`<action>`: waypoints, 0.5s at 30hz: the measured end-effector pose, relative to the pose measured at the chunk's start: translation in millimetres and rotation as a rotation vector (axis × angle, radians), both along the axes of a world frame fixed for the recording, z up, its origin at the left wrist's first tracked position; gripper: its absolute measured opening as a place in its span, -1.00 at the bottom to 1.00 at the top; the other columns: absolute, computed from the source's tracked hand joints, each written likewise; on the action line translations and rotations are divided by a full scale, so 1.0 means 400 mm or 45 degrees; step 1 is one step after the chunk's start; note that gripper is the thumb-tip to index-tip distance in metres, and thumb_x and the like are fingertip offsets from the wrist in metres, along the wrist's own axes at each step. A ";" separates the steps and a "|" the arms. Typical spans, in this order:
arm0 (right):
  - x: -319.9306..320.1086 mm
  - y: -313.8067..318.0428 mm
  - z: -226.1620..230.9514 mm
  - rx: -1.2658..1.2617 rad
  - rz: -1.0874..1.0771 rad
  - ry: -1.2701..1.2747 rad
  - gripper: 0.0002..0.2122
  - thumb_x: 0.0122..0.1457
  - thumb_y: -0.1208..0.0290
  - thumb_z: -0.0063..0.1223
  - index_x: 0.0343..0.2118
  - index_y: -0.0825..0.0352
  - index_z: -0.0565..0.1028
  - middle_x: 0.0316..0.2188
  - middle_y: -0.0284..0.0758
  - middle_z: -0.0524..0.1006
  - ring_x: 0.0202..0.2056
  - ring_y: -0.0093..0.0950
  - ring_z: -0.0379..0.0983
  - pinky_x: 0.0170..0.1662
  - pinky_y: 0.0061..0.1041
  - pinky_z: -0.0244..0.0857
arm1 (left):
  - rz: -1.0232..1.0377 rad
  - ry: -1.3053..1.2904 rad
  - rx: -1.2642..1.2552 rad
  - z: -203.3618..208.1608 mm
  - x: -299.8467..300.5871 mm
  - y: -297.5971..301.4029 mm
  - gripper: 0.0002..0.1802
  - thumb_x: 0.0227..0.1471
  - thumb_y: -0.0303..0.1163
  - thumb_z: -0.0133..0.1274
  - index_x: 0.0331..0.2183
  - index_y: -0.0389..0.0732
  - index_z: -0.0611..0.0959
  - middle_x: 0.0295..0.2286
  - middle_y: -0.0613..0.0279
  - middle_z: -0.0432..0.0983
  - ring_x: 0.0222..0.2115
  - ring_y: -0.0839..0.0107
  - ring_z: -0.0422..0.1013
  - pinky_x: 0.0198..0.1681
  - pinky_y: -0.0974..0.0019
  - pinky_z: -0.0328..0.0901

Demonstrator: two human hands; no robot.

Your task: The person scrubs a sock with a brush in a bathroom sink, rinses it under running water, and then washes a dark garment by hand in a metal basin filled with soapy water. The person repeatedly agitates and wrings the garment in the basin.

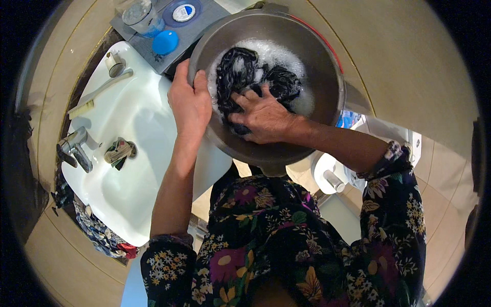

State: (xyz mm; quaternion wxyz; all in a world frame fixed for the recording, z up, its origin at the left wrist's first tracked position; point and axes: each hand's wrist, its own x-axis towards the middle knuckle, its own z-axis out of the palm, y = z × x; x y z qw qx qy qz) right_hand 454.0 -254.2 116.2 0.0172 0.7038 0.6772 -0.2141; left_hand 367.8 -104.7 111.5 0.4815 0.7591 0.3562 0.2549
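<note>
A round grey-brown basin [322, 87] stands in front of me, holding soapy water with white suds [279, 51]. Bunched black wet cloth [236, 64] lies in the suds, and what kind of garment it is cannot be told. My left hand [190, 102] is closed around the basin's left rim, thumb on the inner side. Reaching into the basin from the right, my right hand [266, 118] presses into the cloth with bent fingers, gripping it; some fingertips are hidden in the folds.
A white sink [138, 194] with a faucet [76, 146], a brush [84, 107] and a small wad of cloth [118, 151] is at left. A grey ledge [153, 59] behind it bears a clear container [140, 18] and blue lid [165, 42]. Patterned cloth [97, 230] hangs below the sink.
</note>
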 end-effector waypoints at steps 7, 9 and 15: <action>0.009 0.073 -0.213 0.065 0.008 -0.007 -0.75 -0.33 0.33 0.10 -0.48 0.23 0.49 -0.44 -0.28 0.45 -0.40 -0.34 0.43 -0.38 -0.27 0.27 | 0.001 -0.036 -0.253 0.012 -0.001 -0.018 -0.70 0.03 -0.50 -0.11 -0.14 -0.36 0.43 -0.31 0.14 0.47 -0.30 0.45 0.36 -0.18 0.42 0.23; 0.009 0.075 -0.275 0.625 -0.098 0.111 -0.84 -0.32 0.32 0.04 -0.62 0.26 0.50 -0.69 -0.26 0.45 -0.58 -0.27 0.43 -0.51 -0.35 0.30 | 0.009 -0.025 -0.255 0.006 -0.007 -0.013 -0.70 0.02 -0.51 -0.11 -0.14 -0.36 0.43 -0.31 0.13 0.47 -0.31 0.44 0.36 -0.18 0.41 0.23; 0.058 0.169 -0.162 0.161 -0.504 0.462 -0.69 -0.09 0.19 0.03 -0.45 0.38 0.50 -0.47 -0.11 0.50 -0.38 -0.20 0.45 -0.30 -0.35 0.32 | -0.021 0.029 -0.116 -0.008 -0.008 0.011 -0.70 0.01 -0.49 -0.10 -0.16 -0.36 0.44 -0.31 0.11 0.48 -0.30 0.41 0.37 -0.17 0.39 0.22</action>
